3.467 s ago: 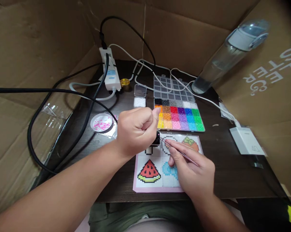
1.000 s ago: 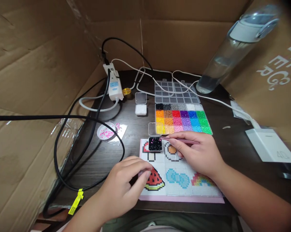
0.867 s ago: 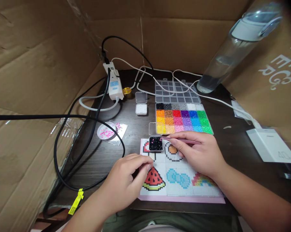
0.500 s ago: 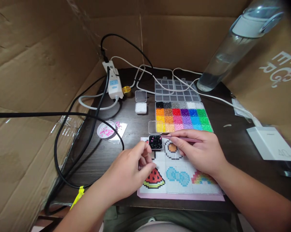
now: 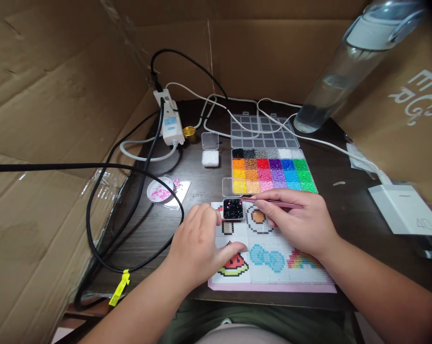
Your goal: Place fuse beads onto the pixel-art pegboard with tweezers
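Observation:
My right hand (image 5: 298,220) pinches pink tweezers (image 5: 273,202), their tips at the right rim of a small clear box of black beads (image 5: 232,209). A few pink specks show among the black beads. My left hand (image 5: 199,243) is spread, its thumb over the watermelon picture (image 5: 233,265) and its fingers beside the bead box; nothing is in it. Beneath both hands lies a pattern sheet (image 5: 233,236) with a clear pegboard (image 5: 266,277) on its right part. Through the board show an egg picture, a blue bow (image 5: 266,258) and a rainbow (image 5: 304,259).
Behind the pattern stands a sorted bead case (image 5: 273,169), its clear lid (image 5: 264,131) folded back. A white bead box (image 5: 210,158) and a dish of pink beads (image 5: 160,190) are to the left. Cables, a power strip (image 5: 171,122), a water bottle (image 5: 345,76) and a white charger (image 5: 402,208) surround them.
My left hand has opened, its thumb stretching right across the watermelon picture. The tweezer tips stay by the black bead box. The whole view has shifted slightly.

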A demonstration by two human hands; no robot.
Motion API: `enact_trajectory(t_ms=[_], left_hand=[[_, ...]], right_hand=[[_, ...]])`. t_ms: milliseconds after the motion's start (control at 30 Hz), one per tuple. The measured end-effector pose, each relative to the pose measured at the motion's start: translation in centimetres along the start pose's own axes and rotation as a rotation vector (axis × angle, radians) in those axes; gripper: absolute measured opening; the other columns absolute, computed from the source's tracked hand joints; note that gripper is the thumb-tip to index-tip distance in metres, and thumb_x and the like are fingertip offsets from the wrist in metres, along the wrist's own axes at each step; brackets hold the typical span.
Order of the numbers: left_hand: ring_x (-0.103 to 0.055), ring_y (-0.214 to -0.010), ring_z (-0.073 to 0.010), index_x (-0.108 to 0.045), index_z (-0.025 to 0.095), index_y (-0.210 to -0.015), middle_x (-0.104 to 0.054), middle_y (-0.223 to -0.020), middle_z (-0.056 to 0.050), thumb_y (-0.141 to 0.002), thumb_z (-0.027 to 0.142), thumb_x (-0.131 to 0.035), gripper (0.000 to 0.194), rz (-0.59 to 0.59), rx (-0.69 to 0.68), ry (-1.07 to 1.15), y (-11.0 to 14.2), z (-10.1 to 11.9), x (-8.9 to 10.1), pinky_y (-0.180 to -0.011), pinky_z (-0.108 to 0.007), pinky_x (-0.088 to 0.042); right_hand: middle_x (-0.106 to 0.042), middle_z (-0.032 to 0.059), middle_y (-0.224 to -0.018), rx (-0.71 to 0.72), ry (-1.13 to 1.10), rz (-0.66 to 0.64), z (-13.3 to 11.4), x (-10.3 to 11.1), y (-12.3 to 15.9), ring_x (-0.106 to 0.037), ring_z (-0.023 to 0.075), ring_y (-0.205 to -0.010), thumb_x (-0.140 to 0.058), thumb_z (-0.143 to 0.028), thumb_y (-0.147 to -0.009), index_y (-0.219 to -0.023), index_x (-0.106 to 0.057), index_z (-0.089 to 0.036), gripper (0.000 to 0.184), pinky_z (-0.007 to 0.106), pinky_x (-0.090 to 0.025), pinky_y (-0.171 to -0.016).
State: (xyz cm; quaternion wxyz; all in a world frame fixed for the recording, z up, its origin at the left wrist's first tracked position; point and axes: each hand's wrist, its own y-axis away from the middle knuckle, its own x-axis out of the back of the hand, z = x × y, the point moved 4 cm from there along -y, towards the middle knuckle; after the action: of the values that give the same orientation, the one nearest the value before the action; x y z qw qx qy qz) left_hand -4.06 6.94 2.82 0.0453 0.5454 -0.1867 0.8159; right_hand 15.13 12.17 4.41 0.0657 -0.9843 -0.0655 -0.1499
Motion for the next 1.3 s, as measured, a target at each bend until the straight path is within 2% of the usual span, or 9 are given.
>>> enact_trajectory(t_ms=[100,167,233,333,467,700,867,1300], left_hand=[[-0.057,-0.093,-0.0283,-0.045,0.02,-0.097,-0.057,-0.097,-0.009,-0.07,0.052,-0.083,0.057,0.003,0.001,0.027,0.1,0.0,-0.1,-0.081,-0.045,-0.052],[-0.054,-0.114,-0.0362,-0.046,0.015,-0.117,-0.057,-0.119,-0.018,-0.071,0.055,-0.081,0.07,-0.023,-0.003,0.008,0.1,0.0,-0.4,-0.096,-0.055,-0.048],[-0.043,-0.134,-0.0426,-0.036,0.009,-0.137,-0.047,-0.141,-0.026,-0.074,0.06,-0.076,0.09,-0.06,-0.005,-0.035,0.2,-0.1,-0.8,-0.108,-0.06,-0.039],[-0.03,-0.145,-0.0452,-0.024,0.004,-0.148,-0.032,-0.156,-0.03,-0.079,0.07,-0.064,0.103,-0.123,0.008,-0.084,0.2,-0.2,-1.3,-0.113,-0.062,-0.035],[-0.023,-0.15,-0.0437,-0.025,-0.001,-0.151,-0.023,-0.161,-0.03,-0.083,0.08,-0.047,0.108,-0.217,0.031,-0.129,0.1,-0.2,-1.8,-0.115,-0.061,-0.033],[-0.017,-0.153,-0.0376,-0.024,-0.001,-0.155,-0.013,-0.164,-0.025,-0.083,0.084,-0.039,0.112,-0.313,0.03,-0.196,-0.1,0.0,-2.2,-0.122,-0.056,-0.022],[-0.014,-0.154,-0.037,-0.025,-0.001,-0.156,-0.009,-0.164,-0.024,-0.082,0.084,-0.041,0.114,-0.335,0.047,-0.207,-0.2,0.0,-2.3,-0.123,-0.055,-0.019],[-0.014,-0.154,-0.0368,-0.024,-0.001,-0.156,-0.009,-0.164,-0.024,-0.081,0.084,-0.042,0.115,-0.345,0.051,-0.201,-0.2,0.0,-2.2,-0.123,-0.056,-0.019]], right_hand=[[-0.079,0.0024,-0.076,0.013,0.022,-0.02,-0.1,0.0,0.1,-0.067,0.0137,-0.049,-0.073,-0.023,-0.08,-0.082,-0.08,-0.023,0.008,0.022,-0.054,-0.041],[-0.08,0.0023,-0.076,0.034,0.051,-0.034,-0.3,0.0,0.1,-0.068,0.014,-0.051,-0.073,-0.021,-0.08,-0.083,-0.081,-0.023,0.009,0.022,-0.054,-0.042],[-0.08,0.0026,-0.078,0.051,0.066,-0.033,-0.5,0.0,0.1,-0.07,0.0147,-0.054,-0.073,-0.021,-0.08,-0.084,-0.081,-0.023,0.01,0.022,-0.054,-0.042],[-0.08,0.0031,-0.077,0.045,0.08,-0.032,-0.5,0.0,0.1,-0.072,0.0162,-0.057,-0.072,-0.021,-0.08,-0.084,-0.082,-0.024,0.011,0.023,-0.055,-0.044],[-0.079,0.0037,-0.073,0.005,0.076,-0.044,-0.1,-0.2,0.0,-0.072,0.0168,-0.057,-0.073,-0.023,-0.08,-0.084,-0.081,-0.021,0.01,0.023,-0.056,-0.045],[-0.078,0.0043,-0.07,0.002,0.079,-0.047,0.1,-0.2,0.0,-0.07,0.0156,-0.054,-0.072,-0.025,-0.08,-0.082,-0.081,-0.019,0.011,0.022,-0.054,-0.043],[-0.078,0.0043,-0.07,0.014,0.081,-0.048,0.2,-0.2,0.1,-0.068,0.0135,-0.049,-0.072,-0.024,-0.08,-0.082,-0.081,-0.018,0.011,0.02,-0.051,-0.039],[-0.078,0.0034,-0.071,0.039,0.095,-0.046,0.0,0.0,0.2,-0.069,0.014,-0.051,-0.072,-0.024,-0.08,-0.08,-0.08,-0.02,0.009,0.021,-0.054,-0.042]])
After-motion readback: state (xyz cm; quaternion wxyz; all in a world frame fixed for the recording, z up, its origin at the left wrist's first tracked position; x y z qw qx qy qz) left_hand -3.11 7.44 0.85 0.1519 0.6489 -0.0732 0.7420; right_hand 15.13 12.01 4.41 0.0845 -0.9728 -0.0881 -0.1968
